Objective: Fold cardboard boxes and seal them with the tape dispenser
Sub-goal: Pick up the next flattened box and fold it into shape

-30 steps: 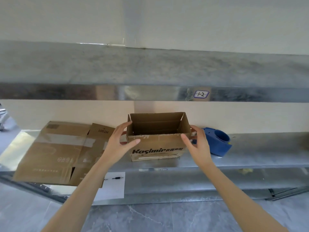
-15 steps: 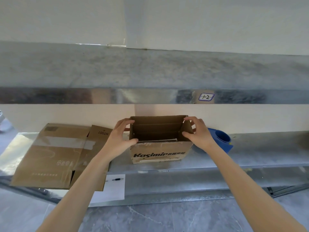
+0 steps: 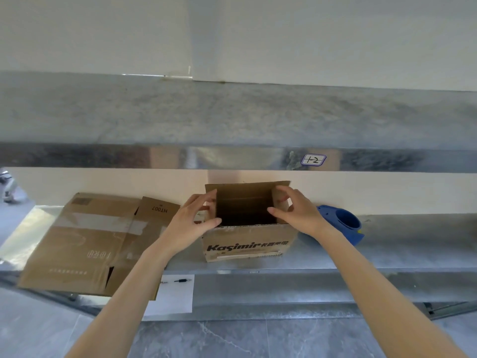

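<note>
Flattened cardboard [image 3: 77, 241] lies leftmost on the metal shelf [image 3: 400, 244]. The left hand [image 3: 189, 226] closes its grip on the left end of the Kasimir box [image 3: 247, 244], which stands mouth-up with its long axis along the shelf. The right hand [image 3: 299, 215] pinches the right flap, partly hiding the blue tape dispenser [image 3: 343, 223].

a: grips anything with the bare left hand [image 3: 189, 226]?
b: yes, pinches the left flap of the open brown cardboard box [image 3: 247, 244], thumb at the front edge, fingers curled behind.
a: and with the bare right hand [image 3: 300, 215]?
b: pinches the right flap likewise, thumb inside, fingers over the top. reaches in with both bare forearms stretched forward, wrists nearly straight.
</note>
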A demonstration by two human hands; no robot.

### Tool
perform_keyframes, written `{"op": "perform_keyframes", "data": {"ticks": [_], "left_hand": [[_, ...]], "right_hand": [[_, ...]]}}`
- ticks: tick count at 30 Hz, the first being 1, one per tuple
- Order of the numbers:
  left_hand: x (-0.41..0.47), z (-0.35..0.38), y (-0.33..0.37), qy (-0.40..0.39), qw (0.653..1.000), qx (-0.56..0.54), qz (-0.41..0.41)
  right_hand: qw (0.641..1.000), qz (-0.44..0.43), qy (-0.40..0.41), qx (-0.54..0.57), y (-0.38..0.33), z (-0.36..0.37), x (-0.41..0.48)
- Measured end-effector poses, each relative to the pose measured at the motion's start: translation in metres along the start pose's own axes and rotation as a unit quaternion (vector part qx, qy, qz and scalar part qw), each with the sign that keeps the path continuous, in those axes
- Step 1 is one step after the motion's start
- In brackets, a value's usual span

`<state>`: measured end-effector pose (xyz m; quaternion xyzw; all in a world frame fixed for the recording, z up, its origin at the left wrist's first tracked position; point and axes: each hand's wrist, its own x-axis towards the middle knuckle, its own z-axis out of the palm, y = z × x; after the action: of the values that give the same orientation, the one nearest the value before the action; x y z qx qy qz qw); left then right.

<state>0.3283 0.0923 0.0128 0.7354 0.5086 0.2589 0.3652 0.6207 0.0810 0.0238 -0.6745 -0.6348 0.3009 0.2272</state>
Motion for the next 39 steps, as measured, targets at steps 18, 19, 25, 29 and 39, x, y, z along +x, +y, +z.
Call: {"op": "perform_keyframes", "data": {"ticks": [18,19,25,29,39], "left_hand": [[-0.001,0.016,-0.026,0.100,0.995,0.028,0.005],[-0.001,0.016,-0.026,0.113,0.993,0.026,0.010],[0.005,0.017,-0.032,0.043,0.999,0.015,0.021],[0.006,0.019,-0.032,0.035,0.999,0.020,0.013],[0.008,0.017,-0.049,0.004,0.997,0.042,0.063]], "right_hand": [[0.995,-0.073,0.063,0.030,0.035,0.001,-0.015],[0.994,-0.086,0.068,0.023,0.038,0.004,-0.014],[0.991,-0.095,0.072,-0.060,0.040,0.005,-0.011],[0.990,-0.087,0.039,-0.105,0.046,0.008,-0.013],[0.995,-0.073,0.058,-0.016,0.055,0.025,-0.022]]}}
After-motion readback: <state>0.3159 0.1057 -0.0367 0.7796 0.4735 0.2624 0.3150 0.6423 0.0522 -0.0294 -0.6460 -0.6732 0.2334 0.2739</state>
